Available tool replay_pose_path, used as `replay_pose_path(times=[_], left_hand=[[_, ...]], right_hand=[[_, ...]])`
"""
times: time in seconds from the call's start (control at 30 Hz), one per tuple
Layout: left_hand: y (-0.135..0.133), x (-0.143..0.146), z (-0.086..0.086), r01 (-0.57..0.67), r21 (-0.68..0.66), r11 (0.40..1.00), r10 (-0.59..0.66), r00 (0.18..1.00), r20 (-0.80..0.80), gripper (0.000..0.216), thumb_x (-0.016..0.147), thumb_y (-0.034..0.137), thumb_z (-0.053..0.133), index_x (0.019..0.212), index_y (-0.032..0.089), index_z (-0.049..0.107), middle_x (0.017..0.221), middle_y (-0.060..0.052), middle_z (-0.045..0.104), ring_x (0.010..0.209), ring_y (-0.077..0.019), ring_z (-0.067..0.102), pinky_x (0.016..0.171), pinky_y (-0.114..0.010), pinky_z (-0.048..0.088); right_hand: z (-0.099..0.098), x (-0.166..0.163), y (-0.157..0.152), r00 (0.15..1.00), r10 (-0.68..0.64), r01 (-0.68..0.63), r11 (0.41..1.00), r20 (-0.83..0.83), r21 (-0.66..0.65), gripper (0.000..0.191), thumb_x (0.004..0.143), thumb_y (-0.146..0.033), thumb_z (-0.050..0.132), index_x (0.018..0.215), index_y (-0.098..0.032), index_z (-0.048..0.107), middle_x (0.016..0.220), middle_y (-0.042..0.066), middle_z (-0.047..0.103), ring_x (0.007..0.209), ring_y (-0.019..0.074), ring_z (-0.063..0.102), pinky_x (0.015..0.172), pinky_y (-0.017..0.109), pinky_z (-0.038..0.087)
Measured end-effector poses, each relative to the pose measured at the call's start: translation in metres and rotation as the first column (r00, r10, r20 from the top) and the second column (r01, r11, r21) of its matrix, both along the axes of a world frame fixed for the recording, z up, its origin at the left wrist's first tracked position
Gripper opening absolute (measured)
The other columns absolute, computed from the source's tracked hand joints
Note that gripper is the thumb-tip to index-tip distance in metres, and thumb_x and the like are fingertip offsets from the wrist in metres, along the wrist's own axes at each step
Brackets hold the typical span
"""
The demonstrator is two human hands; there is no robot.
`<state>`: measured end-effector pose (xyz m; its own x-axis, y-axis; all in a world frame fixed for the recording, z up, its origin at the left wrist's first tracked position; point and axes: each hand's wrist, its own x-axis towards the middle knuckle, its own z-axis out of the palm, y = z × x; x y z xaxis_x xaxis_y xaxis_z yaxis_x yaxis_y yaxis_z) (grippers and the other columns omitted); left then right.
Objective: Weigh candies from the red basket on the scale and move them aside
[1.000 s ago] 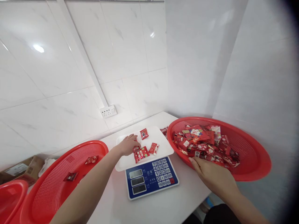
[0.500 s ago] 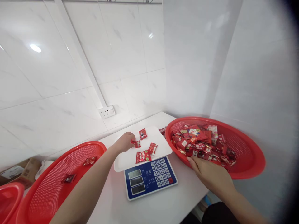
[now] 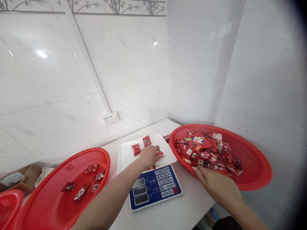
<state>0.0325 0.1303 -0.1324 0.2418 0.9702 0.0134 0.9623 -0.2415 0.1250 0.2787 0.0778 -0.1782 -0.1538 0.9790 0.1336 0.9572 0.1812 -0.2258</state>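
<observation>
My left hand point(image 3: 149, 156) reaches over the white tray point(image 3: 124, 162) on a blue-faced weighing scale point(image 3: 155, 187). Its fingers are curled closed on a small red packet point(image 3: 161, 155) at the tray's right side. Two more red packets, one at the back point(image 3: 146, 141) and one to its left point(image 3: 136, 149), lie on the tray. Another red packet point(image 3: 151, 167) is mostly hidden beneath my hand. My right hand point(image 3: 217, 183) grips the near rim of a red plastic basket point(image 3: 257, 169), thumb on the rim. This basket holds a heap of red packets point(image 3: 208, 150).
On the left stands a second red basket point(image 3: 51, 179) with several packets inside. Part of another red tub point(image 3: 9, 204) shows at the lower left, before a cardboard box point(image 3: 21, 179). Tiled walls bound the white table point(image 3: 165, 210); a power socket point(image 3: 111, 118) is on one.
My left hand has moved right across the tray, leaving one packet flat on it. More packets show in the left basket as my forearm shifted. My right hand keeps its grip.
</observation>
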Motion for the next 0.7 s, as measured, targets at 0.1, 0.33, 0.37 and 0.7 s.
replay_pose_path(times=[0.1, 0.33, 0.37, 0.7], left_hand=[[0.001, -0.015, 0.008, -0.03, -0.03, 0.999, 0.031, 0.999, 0.036, 0.037, 0.085, 0.046, 0.04, 0.106, 0.02, 0.054, 0.102, -0.01, 0.063, 0.096, -0.0263, 0.057, 0.075, -0.036, 0.044], [-0.017, -0.06, 0.018, -0.005, -0.254, 0.967, 0.029, 0.995, 0.092, 0.039, 0.066, 0.049, 0.064, 0.096, 0.023, 0.061, 0.092, -0.004, 0.065, 0.081, -0.0214, 0.06, 0.064, -0.028, 0.044], [-0.019, -0.062, 0.017, -0.018, -0.26, 0.965, 0.046, 0.994, 0.101, 0.036, 0.067, 0.047, 0.063, 0.094, 0.023, 0.061, 0.09, -0.003, 0.065, 0.08, -0.021, 0.06, 0.063, -0.028, 0.043], [-0.021, -0.055, 0.026, -0.057, -0.193, 0.98, 0.109, 0.956, 0.272, 0.014, 0.069, 0.027, 0.054, 0.057, 0.02, 0.05, 0.058, 0.003, 0.053, 0.06, -0.0147, 0.051, 0.054, -0.026, 0.035]], right_hand=[[0.001, 0.001, -0.001, 1.0, 0.001, -0.001, 1.0, -0.011, 0.002, 0.048, 0.091, -0.046, 0.023, 0.078, -0.025, 0.064, 0.078, 0.004, 0.072, 0.071, 0.0215, 0.067, 0.049, 0.027, 0.039], [0.0, 0.001, 0.001, 0.999, -0.008, 0.008, 1.0, -0.047, 0.0, 0.048, 0.09, -0.047, 0.024, 0.078, -0.025, 0.065, 0.076, 0.004, 0.071, 0.069, 0.0211, 0.066, 0.049, 0.027, 0.039], [0.0, 0.001, 0.001, 0.999, -0.005, 0.005, 1.0, -0.051, -0.003, 0.048, 0.09, -0.047, 0.024, 0.078, -0.025, 0.065, 0.077, 0.005, 0.071, 0.069, 0.0212, 0.066, 0.049, 0.028, 0.039], [0.009, -0.002, -0.003, 1.0, -0.01, 0.01, 0.999, -0.004, -0.037, 0.046, 0.093, -0.043, 0.022, 0.081, -0.024, 0.063, 0.083, 0.005, 0.071, 0.078, 0.0218, 0.066, 0.056, 0.027, 0.038]])
